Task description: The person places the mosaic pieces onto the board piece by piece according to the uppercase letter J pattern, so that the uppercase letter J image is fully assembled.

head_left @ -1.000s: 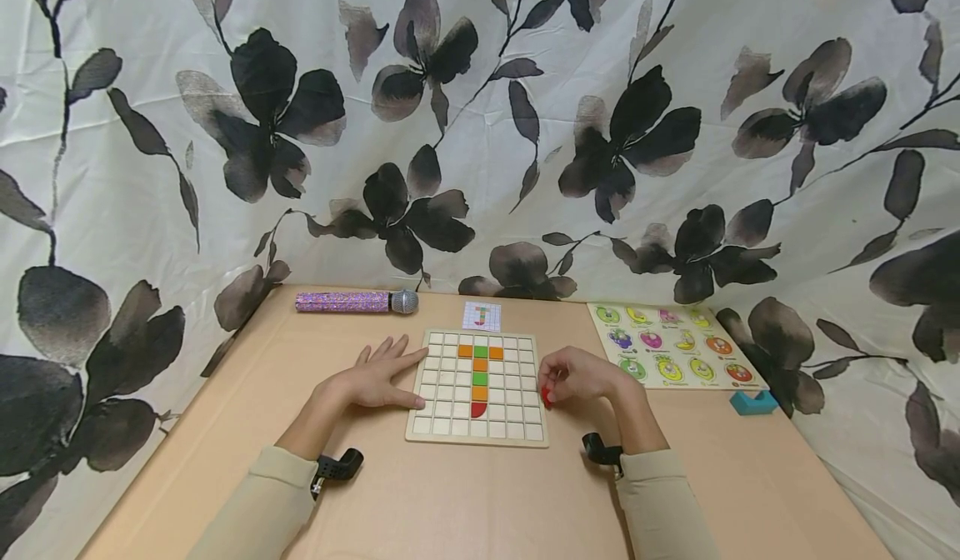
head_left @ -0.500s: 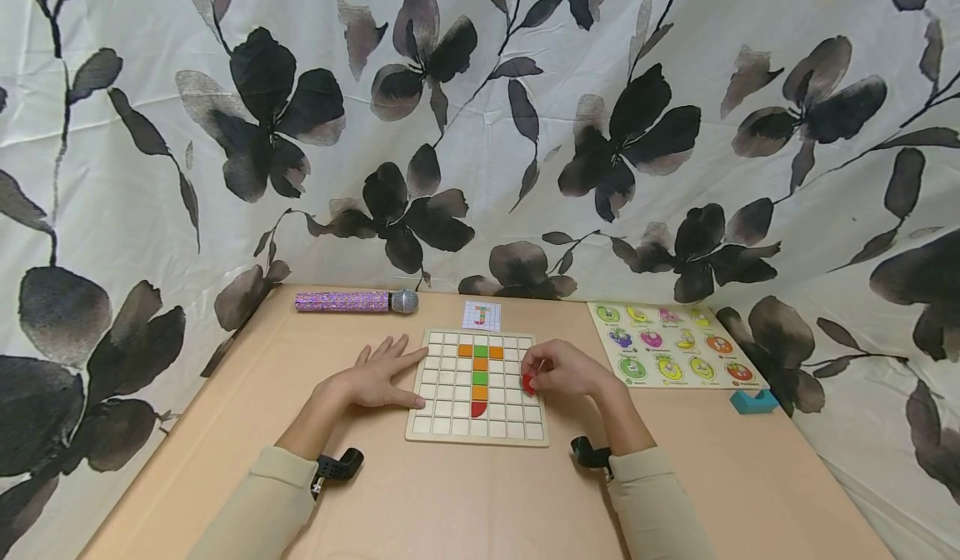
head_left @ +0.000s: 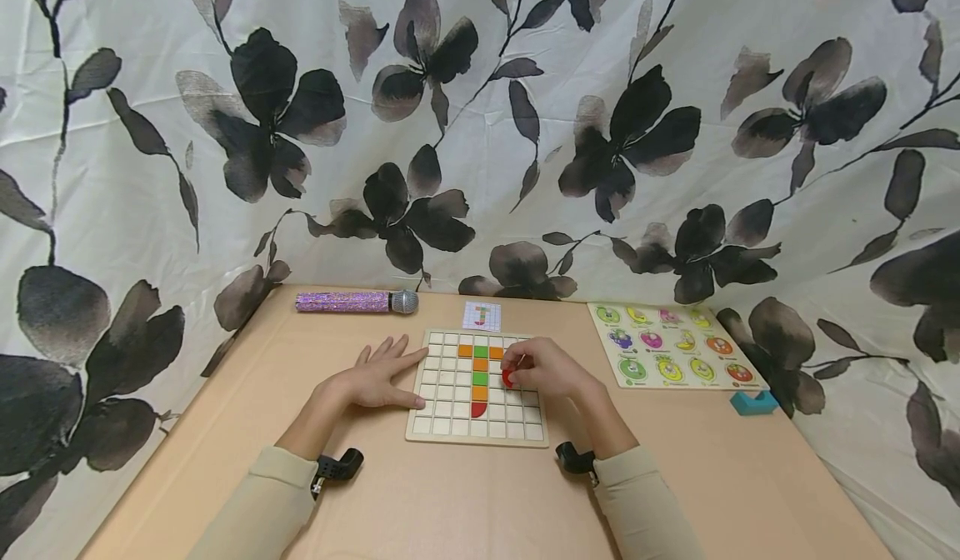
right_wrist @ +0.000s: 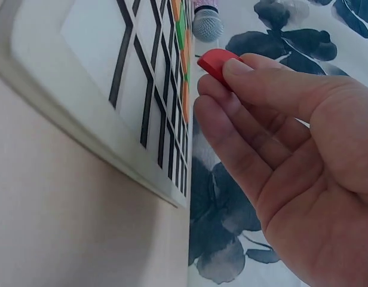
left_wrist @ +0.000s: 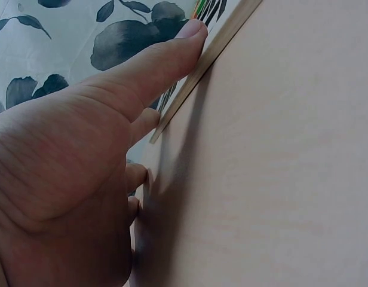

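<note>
A wooden grid board (head_left: 450, 427) lies on the table, with orange and green squares (head_left: 480, 379) forming a T shape and a red rounded tile (head_left: 478, 410) at its lower end. My left hand (head_left: 375, 377) is spread out flat, thumb and index finger resting on the board's left edge. In the left wrist view the thumb (left_wrist: 172, 54) presses on the rim. Over the right half of the board, my right hand (head_left: 551, 368) pinches a second red tile (head_left: 508, 377) between thumb and fingers. The right wrist view shows this red tile (right_wrist: 218, 63) with a curved side, held above the board's surface.
Behind the board lies a small pattern card (head_left: 482, 316). A glittery purple microphone (head_left: 352, 302) rests at the back left. To the right are a fruit picture sheet (head_left: 675, 347) and a blue block (head_left: 753, 402). A flowered cloth (head_left: 480, 152) hangs behind the table.
My right hand has moved left with the red tile, from beside the board's right edge to over its right half. The left hand has stayed in place.
</note>
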